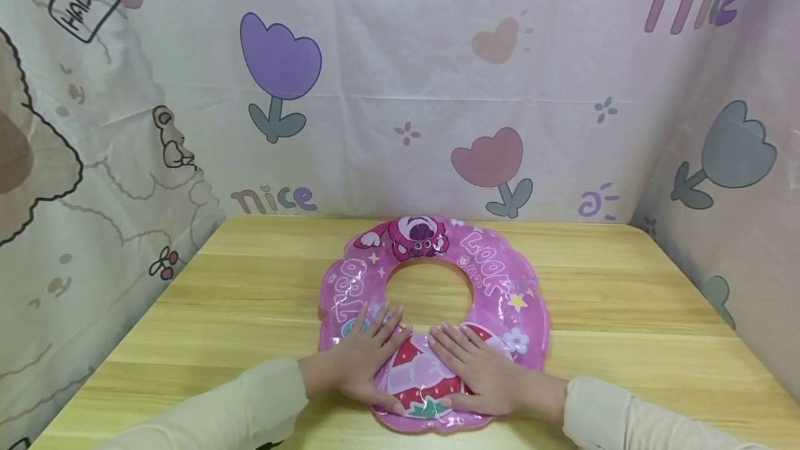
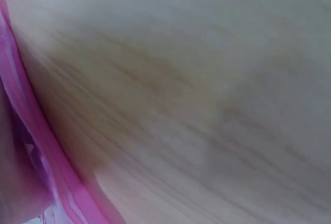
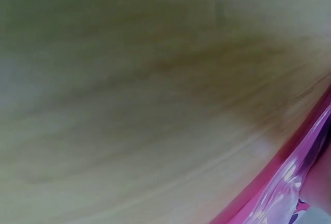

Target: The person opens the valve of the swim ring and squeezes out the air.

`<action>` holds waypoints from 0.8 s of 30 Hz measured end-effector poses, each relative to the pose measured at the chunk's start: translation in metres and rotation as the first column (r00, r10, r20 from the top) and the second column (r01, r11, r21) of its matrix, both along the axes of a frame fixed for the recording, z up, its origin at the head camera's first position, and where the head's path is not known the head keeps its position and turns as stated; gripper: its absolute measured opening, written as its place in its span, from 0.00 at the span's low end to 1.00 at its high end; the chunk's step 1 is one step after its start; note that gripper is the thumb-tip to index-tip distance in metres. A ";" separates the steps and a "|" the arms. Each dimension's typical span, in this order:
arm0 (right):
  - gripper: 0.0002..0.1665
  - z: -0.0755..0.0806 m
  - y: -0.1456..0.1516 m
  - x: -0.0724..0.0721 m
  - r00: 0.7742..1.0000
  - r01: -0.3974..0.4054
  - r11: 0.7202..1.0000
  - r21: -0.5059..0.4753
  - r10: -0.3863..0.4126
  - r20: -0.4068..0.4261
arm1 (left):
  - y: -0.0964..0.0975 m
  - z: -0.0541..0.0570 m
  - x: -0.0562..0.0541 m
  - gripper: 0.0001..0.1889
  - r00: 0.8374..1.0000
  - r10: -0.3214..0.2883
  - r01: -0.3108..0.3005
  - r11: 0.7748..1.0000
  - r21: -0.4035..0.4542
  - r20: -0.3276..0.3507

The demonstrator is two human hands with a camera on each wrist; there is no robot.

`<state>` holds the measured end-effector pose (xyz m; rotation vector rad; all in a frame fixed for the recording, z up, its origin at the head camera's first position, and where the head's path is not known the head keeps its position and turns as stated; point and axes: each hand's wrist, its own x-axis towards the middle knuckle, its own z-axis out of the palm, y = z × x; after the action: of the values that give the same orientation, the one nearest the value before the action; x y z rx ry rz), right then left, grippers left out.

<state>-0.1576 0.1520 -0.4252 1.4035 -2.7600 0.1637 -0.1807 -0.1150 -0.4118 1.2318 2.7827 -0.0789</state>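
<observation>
A pink inflatable swim ring (image 1: pixel 512 262) with a scalloped edge lies flat on the wooden table, printed with a bear at its far side and a strawberry at its near side. On its near left part rests my left hand (image 1: pixel 370 360), fingers straight and spread. My right hand (image 1: pixel 484 372) lies on the near right part, fingers extended over the strawberry print. In the left wrist view, a strip of the swim ring (image 2: pixel 57 167) shows at the left edge beside part of the hand. The right wrist view has the swim ring (image 3: pixel 279 188) at the lower right.
The light wooden table (image 1: pixel 237 297) reaches back to a printed cloth (image 1: pixel 387 40) with tulips and lettering. That cloth also hangs along the left and right sides of the table. Both forearms in cream sleeves (image 1: pixel 250 401) cross the near edge.
</observation>
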 end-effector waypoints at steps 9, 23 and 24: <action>0.44 0.004 -0.001 0.000 0.999 0.006 1.000 0.019 -0.007 0.038 | 0.001 0.002 -0.001 0.56 0.992 0.013 -0.015 1.000 0.014 0.122; 0.44 0.004 0.003 -0.005 0.999 -0.019 1.000 0.019 0.018 0.031 | -0.005 0.006 -0.010 0.48 0.970 -0.008 -0.027 0.990 0.141 0.243; 0.44 0.004 0.004 -0.005 0.999 -0.024 0.999 0.021 0.024 0.023 | -0.005 0.009 -0.011 0.47 0.971 -0.006 -0.029 0.989 0.145 0.240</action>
<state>-0.1628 0.1557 -0.4209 1.4492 -2.7725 0.1527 -0.1914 -0.1201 -0.4031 1.1674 2.6230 0.2647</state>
